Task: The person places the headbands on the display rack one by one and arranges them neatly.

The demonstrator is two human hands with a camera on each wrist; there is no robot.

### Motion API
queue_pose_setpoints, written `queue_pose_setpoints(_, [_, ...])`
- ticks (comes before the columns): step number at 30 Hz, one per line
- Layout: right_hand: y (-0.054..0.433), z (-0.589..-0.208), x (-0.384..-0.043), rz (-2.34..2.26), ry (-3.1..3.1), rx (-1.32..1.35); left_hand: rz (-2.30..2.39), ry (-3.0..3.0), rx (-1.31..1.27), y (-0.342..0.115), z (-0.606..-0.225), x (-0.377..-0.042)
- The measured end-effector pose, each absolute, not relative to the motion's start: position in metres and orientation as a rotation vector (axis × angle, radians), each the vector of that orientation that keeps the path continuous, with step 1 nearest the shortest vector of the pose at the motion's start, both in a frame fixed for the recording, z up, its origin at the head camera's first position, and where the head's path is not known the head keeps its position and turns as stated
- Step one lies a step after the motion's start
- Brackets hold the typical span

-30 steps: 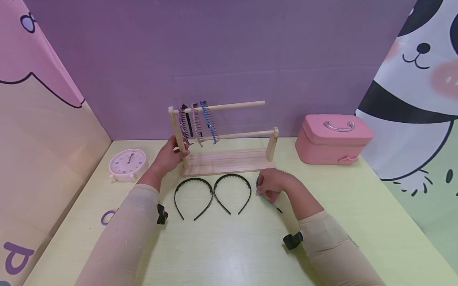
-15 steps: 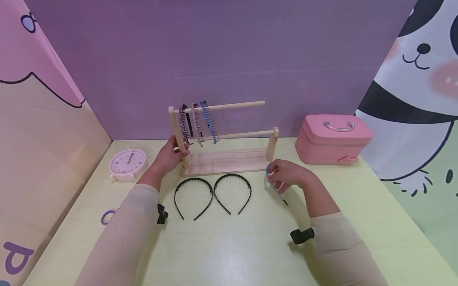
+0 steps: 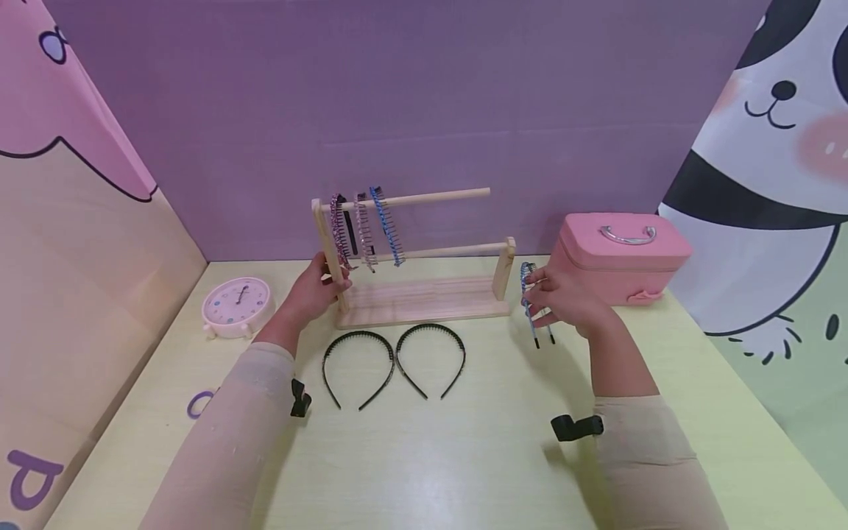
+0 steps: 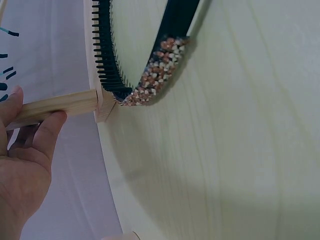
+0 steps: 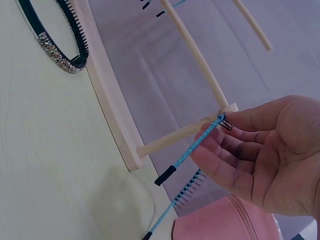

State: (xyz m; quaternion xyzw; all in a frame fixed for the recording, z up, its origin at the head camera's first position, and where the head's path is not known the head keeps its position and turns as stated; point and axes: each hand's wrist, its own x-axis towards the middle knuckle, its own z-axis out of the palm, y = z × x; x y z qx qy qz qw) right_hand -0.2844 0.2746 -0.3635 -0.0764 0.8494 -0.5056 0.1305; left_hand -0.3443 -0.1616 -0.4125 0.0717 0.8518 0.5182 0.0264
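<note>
My left hand (image 3: 316, 287) grips the left upright of a wooden rack (image 3: 424, 298); in the left wrist view its thumb and fingers close round the post (image 4: 60, 106). On the rack's upper rod hang a dark pink headband (image 3: 338, 230), a pale pink headband (image 3: 364, 232) and a blue headband (image 3: 387, 224). To the right of the rack, my right hand (image 3: 566, 298) pinches a light blue toothed headband (image 5: 192, 149) above the table, its black-tipped ends pointing down. Two black headbands (image 3: 358, 333) (image 3: 430, 325) with beaded sides lie side by side in front of the rack.
A pink case (image 3: 619, 258) with a metal handle stands at the right, close behind my right hand. Left of the rack lies a pink clock (image 3: 237, 305). A purple ring (image 3: 199, 403) is partly behind my left sleeve. A purple backdrop (image 3: 411, 110) rises behind the table.
My right hand has lifted the light blue headband off the table and carried it right and back, past the rack's right end. My left hand stays on the upright.
</note>
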Motion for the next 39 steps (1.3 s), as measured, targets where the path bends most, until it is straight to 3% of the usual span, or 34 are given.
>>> queue_pose_setpoints(17, [0.261, -0.339, -0.287, -1.951, 2.604, -0.375, 1.62, 2.614, 0.212, -0.162, -0.413, -0.345])
queue_pose_setpoints(30, [0.234, -0.311, -0.284, -2.412, 2.489, -0.724, 1.627, 2.644, 0.248, -0.162, -0.416, -0.347])
queue_pose_setpoints(39, [0.207, -0.296, -0.282, -2.42, 2.451, -0.885, 1.615, 2.637, 0.241, -0.162, -0.414, -0.346])
